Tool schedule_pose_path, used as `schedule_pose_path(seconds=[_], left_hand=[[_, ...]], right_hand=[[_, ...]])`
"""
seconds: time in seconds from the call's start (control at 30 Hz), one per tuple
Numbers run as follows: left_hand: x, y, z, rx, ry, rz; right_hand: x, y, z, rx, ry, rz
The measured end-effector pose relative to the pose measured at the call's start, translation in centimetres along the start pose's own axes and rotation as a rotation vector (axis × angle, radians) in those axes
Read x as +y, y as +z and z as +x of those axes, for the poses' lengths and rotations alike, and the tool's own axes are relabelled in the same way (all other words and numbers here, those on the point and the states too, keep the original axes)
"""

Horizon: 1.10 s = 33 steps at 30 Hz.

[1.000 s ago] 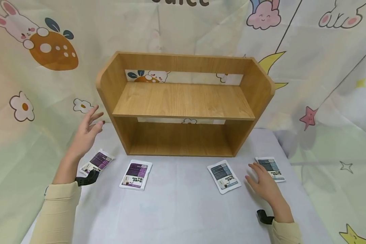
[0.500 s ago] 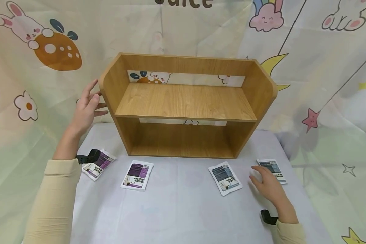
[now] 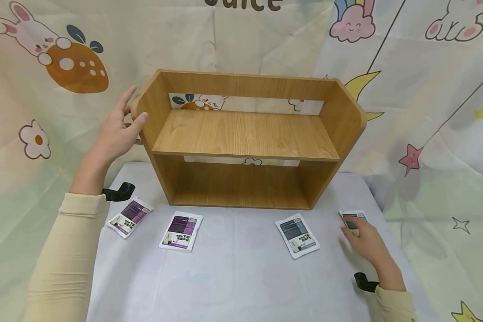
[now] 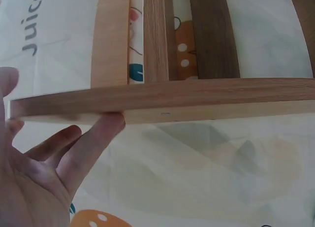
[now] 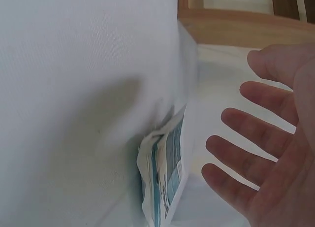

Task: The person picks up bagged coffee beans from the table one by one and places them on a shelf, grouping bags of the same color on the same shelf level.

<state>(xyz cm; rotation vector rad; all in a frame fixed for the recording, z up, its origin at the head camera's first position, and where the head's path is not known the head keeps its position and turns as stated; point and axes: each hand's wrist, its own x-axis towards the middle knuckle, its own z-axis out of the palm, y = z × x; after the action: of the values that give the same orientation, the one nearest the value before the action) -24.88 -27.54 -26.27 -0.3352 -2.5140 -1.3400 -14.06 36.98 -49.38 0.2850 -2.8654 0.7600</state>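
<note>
A two-tier wooden shelf (image 3: 245, 134) stands at the back of the table. My left hand (image 3: 116, 129) is at the shelf's left side panel (image 4: 167, 96), thumb over its front edge. In the left wrist view a fingertip touches the panel's outer face, fingers spread. My right hand (image 3: 368, 243) is above the far-right white packet with a blue-grey label (image 3: 354, 217), partly covering it. The right wrist view shows these fingers spread and extended, apart from the packet (image 5: 167, 173).
Another blue-grey labelled packet (image 3: 297, 235) lies right of centre. Two purple-labelled packets lie at the left, one near the shelf (image 3: 181, 231) and one farther left (image 3: 130, 218). A white cloth covers the table (image 3: 233, 268); a printed curtain (image 3: 426, 112) hangs behind.
My left hand has risen from beside the shelf to its left panel, now touching it. My right hand has moved slightly right and down, over the far-right packet. The packets lie where they were.
</note>
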Motion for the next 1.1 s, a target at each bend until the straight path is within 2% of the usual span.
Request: schedule_pose_path(seconds=[0.17, 0.3, 0.43, 0.73, 0.9, 1.1], left_hand=[[1.0, 0.4, 0.6, 0.027, -0.011, 0.158], [1.3, 0.6, 1.1, 0.078, -0.001, 0.248], [1.5, 0.9, 1.7, 0.129, -0.020, 0.317], [2.0, 2.2, 1.7, 0.232, -0.021, 0.384], [2.5, 3.1, 1.6, 0.275, -0.011, 0.437], [2.0, 3.3, 1.7, 0.342, 0.002, 0.468]], right_hand=[[0.9, -0.6, 0.1, -0.013, 0.041, 0.000], [1.8, -1.0, 0.0, -0.022, 0.088, 0.009], [2.6, -1.2, 0.0, -0.003, 0.118, 0.043], [4.6, -0.7, -0.2, 0.020, 0.182, 0.052], [5.5, -0.5, -0.3, -0.034, 0.254, 0.080], [6.2, 0.2, 0.4, -0.089, 0.316, 0.075]])
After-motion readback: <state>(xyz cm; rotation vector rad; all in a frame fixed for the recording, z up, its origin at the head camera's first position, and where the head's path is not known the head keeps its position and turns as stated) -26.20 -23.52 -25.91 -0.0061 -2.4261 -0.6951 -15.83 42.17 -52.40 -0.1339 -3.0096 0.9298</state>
